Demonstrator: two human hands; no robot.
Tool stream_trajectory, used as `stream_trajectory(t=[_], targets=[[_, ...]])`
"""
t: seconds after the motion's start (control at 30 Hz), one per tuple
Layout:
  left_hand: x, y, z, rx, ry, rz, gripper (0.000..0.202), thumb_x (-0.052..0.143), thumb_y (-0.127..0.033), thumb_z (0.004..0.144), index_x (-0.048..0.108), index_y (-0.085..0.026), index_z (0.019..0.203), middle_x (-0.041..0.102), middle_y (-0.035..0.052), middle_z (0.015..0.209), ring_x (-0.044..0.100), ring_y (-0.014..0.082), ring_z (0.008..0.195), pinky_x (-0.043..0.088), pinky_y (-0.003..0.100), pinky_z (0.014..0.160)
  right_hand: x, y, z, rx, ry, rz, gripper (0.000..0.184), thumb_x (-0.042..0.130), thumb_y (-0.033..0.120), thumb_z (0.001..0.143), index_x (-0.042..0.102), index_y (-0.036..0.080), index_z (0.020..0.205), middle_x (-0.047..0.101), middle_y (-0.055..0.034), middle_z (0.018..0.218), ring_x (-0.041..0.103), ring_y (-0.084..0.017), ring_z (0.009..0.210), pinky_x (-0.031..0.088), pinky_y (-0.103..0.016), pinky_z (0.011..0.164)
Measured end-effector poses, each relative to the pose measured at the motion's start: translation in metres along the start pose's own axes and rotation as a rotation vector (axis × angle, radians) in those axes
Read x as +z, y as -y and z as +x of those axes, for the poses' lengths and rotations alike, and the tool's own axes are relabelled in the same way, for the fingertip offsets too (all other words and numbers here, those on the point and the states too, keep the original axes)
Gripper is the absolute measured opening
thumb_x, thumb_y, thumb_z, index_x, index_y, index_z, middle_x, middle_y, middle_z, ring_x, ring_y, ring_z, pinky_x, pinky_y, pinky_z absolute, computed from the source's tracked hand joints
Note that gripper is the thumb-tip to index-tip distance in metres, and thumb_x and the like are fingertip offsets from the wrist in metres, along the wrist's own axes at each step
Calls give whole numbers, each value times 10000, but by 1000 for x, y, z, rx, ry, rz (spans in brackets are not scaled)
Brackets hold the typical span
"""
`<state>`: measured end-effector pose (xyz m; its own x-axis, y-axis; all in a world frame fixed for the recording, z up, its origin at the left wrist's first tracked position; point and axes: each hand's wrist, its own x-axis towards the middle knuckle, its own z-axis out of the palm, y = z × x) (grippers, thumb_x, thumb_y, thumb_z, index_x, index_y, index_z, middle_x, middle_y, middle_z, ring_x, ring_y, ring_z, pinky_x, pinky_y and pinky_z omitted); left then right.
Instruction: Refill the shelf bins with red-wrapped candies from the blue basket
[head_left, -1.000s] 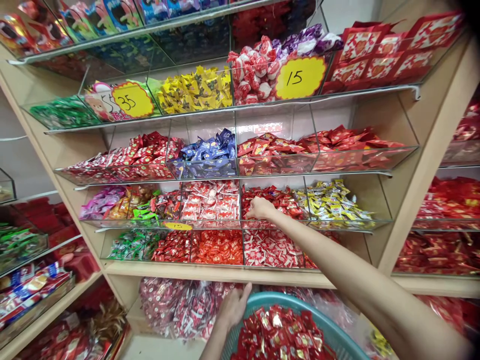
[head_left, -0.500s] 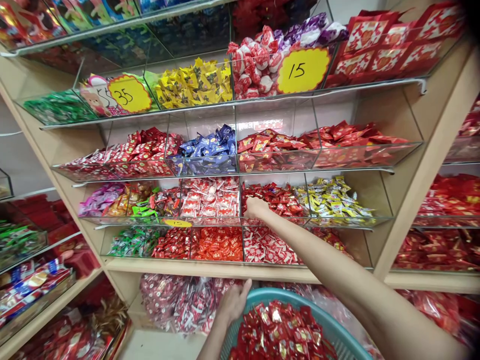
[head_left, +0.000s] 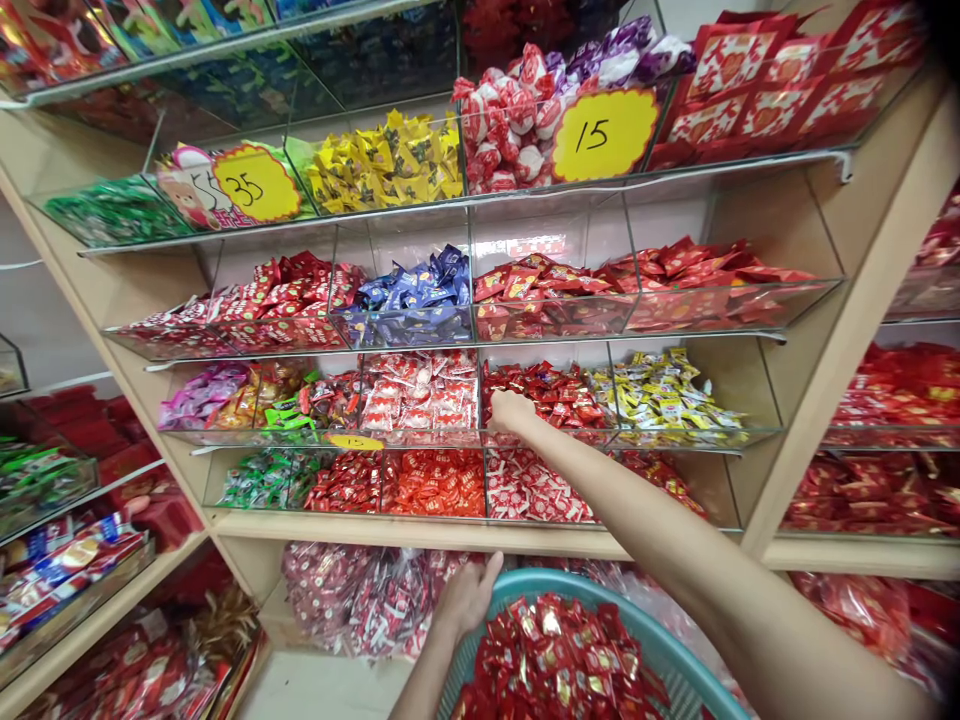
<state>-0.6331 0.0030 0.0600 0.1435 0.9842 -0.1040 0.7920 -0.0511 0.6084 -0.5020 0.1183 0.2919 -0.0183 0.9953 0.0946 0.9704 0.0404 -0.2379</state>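
Note:
My right hand (head_left: 511, 412) reaches up into a clear shelf bin of red-wrapped candies (head_left: 559, 392) on the third tier, fingers curled down among the wrappers; what they hold is hidden. My left hand (head_left: 466, 596) grips the far rim of a teal plastic basket (head_left: 637, 622) held low in front of me. The basket is heaped with red and gold wrapped candies (head_left: 559, 660).
Wooden shelving carries tiers of clear bins with candies in red, blue (head_left: 416, 292), yellow (head_left: 390, 170), green and purple wrappers. Yellow price tags read 15 (head_left: 604, 135) and 35 (head_left: 256, 185). Bagged sweets (head_left: 360, 600) sit under the lowest shelf. More bins stand left and right.
The view has shifted slightly. My right hand stays in the red candy bin, moved a little left and deeper. The left hand keeps its hold on the basket.

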Motion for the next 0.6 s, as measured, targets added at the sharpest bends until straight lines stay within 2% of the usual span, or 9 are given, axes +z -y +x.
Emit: stream_trajectory(t=[0.27,0.47,0.6], targets=[[-1,-1,-1,-6,-1,-1,804,97,-733,842,621,-167,617,670,99,690,605,209,650,360,273,594,-1,2,-5,7,-12,-17,416,668,102,731,624,117,1144,637,-199,1157,611,-277,1070,505,-358,813],[-1,0,-1,6,-7,-6,800,97,-724,848,619,-169,607,652,86,651,592,200,626,352,266,590,-4,7,-9,20,-58,-30,370,543,38,791,629,122,1141,637,-184,1166,585,-284,1113,495,-383,828],[0,2,1,8,1,15,810,85,-730,843,623,-168,615,647,88,650,587,198,625,349,260,586,-5,4,-13,15,-85,-24,353,573,55,776,635,114,1119,651,-178,1132,605,-279,1077,501,-360,804]])
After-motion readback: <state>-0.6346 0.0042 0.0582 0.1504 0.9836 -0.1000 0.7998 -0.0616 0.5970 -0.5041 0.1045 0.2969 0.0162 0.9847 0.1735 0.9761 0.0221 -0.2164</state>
